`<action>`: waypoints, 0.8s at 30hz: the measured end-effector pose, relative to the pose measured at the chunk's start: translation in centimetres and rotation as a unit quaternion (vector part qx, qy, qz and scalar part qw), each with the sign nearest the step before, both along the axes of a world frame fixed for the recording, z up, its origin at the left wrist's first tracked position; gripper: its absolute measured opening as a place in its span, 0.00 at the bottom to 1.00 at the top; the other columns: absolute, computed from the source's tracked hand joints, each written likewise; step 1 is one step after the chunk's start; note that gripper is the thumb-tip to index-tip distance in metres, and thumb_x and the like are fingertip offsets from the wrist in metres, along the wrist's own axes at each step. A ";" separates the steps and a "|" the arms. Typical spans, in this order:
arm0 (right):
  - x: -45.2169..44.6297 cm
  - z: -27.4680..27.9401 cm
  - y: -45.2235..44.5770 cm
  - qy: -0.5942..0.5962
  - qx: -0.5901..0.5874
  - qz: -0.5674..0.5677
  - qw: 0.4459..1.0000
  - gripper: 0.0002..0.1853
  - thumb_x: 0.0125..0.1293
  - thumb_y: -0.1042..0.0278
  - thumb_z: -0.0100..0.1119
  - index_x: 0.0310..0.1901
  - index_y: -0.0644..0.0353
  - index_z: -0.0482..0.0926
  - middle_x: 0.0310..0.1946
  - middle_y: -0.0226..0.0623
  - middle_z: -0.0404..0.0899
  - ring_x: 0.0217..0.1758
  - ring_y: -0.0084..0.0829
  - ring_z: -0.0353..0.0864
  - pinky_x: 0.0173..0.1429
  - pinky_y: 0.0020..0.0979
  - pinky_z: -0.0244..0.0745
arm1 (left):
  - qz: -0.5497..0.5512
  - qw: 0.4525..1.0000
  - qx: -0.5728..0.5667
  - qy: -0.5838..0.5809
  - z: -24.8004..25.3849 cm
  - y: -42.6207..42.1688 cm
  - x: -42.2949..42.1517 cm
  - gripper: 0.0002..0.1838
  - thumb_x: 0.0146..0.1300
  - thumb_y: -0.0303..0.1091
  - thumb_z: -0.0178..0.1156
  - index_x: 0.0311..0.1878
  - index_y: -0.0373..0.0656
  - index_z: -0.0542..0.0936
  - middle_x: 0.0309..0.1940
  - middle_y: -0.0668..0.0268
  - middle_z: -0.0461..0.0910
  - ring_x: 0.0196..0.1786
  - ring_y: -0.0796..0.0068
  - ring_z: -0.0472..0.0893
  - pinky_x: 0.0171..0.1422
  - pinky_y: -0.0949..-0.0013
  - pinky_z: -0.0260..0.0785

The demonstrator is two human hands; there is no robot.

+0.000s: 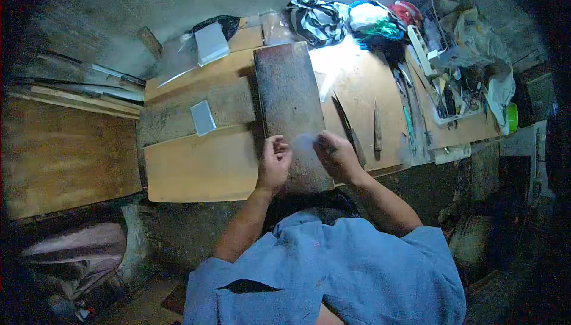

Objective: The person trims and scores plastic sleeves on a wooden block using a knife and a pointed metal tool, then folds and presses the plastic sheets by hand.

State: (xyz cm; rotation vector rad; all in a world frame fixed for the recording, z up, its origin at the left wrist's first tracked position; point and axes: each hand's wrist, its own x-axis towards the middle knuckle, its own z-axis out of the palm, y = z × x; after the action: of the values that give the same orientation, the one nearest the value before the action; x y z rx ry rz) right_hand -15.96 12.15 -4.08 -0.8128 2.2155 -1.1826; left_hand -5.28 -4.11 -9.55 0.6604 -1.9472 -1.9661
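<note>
Between my two hands, over the dark wooden board (291, 96), is a small translucent whitish piece (304, 141), blurred and too faint to name. My right hand (338, 155) pinches its right edge. On the other side, my left hand (275, 161) has curled fingers close to the piece's left edge; whether they touch it is hidden. Right of the board lie a dark-bladed knife (348, 125) and a slim tool with a wooden handle (377, 131). To the left, a small clear rectangular plate (203, 118) rests on the bench.
A white sheet stack (212, 44) lies at the back left of the wooden bench (202, 173). Plastic bags (321, 21) are heaped at the back. On the right stands a white basket of tools (455, 102), with a green container (512, 118) beside it. Wood strips (77, 102) lie far left.
</note>
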 end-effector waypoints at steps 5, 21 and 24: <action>-0.6 -2.3 -0.8 0.246 0.067 0.000 0.967 0.07 0.59 0.68 0.54 0.39 0.53 0.72 0.30 0.43 0.75 0.36 0.46 0.79 0.35 0.44 0.73 | 0.040 0.992 0.037 -0.113 0.4 -0.3 1.9 0.23 0.60 0.28 0.58 0.58 0.41 0.64 0.43 0.62 0.71 0.42 0.75 0.73 0.48 0.69 0.70; -0.3 -3.2 -0.6 -0.014 -0.031 -0.090 0.995 0.10 0.60 0.74 0.57 0.44 0.58 0.72 0.34 0.42 0.77 0.34 0.37 0.79 0.38 0.34 0.73 | 0.002 0.981 0.159 -0.112 3.2 1.9 1.6 0.19 0.65 0.35 0.57 0.57 0.41 0.68 0.43 0.67 0.72 0.41 0.80 0.74 0.42 0.74 0.70; 0.3 -3.2 -1.1 -0.322 -0.184 -0.122 0.921 0.08 0.63 0.73 0.57 0.42 0.63 0.72 0.32 0.31 0.76 0.36 0.21 0.74 0.40 0.27 0.71 | -0.021 0.972 0.217 -0.090 2.2 2.0 1.1 0.19 0.67 0.36 0.55 0.58 0.40 0.68 0.42 0.68 0.74 0.42 0.82 0.74 0.42 0.74 0.70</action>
State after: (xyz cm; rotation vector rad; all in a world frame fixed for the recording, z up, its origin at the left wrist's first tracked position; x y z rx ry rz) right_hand -15.64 11.09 -7.29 -0.2077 1.5944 -1.7215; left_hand -4.15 -2.12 -7.32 0.9390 -1.6380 -2.4634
